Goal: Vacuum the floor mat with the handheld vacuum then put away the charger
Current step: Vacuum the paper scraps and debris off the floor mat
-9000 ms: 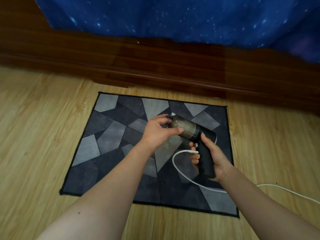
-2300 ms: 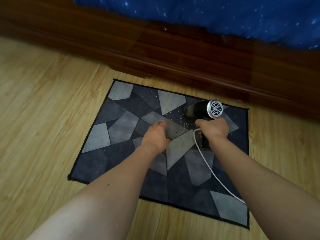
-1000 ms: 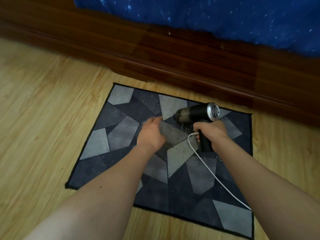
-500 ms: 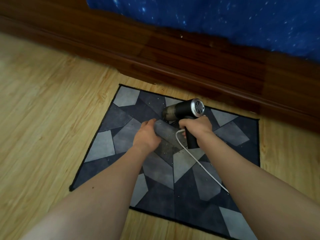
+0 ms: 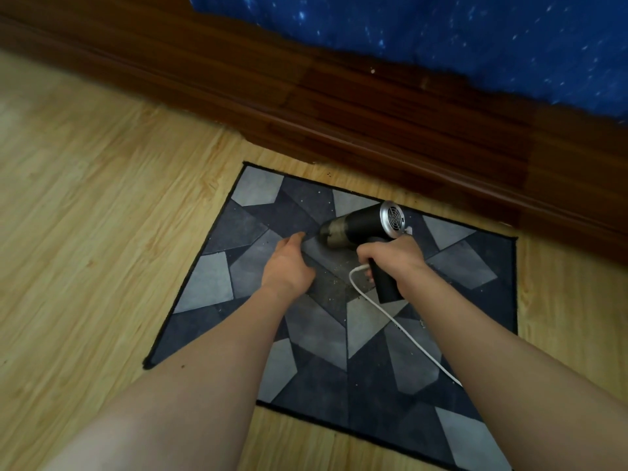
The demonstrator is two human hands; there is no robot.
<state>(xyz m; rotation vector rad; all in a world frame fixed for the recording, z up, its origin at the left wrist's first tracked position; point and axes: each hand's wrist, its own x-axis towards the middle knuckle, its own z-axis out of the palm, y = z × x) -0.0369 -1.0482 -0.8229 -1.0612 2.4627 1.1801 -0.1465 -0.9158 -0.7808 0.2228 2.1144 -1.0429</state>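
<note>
Since about two seconds ago the vacuum point(image 5: 363, 220) has slid leftward across the mat point(image 5: 210, 283), away from its right edge. It now sits over the mat's far-middle part. It is pistol-shaped: black body, silver vented rear cap, and a murky clear nozzle end pointing left and slightly down at the mat's surface.

The right hand point(image 5: 390, 258) is wrapped tight round the vacuum's handle, knuckles up. The left hand point(image 5: 289, 266) lies palm-down on the mat just left of the nozzle, fingers loosely straight and pressing the fabric flat — it holds nothing.

A white cable point(image 5: 401, 329) is plugged in at the handle. It loops out below the right hand and runs across the mat toward its near-right part, where it passes under the right forearm.

Pale specks point(image 5: 334, 287) dot the mat's middle, between the two hands.

Light wood floor point(image 5: 102, 232) surrounds the mat. Beyond its far edge stands a dark wooden base point(image 5: 373, 124), with starry blue cloth point(image 5: 441, 35) hanging over it.
</note>
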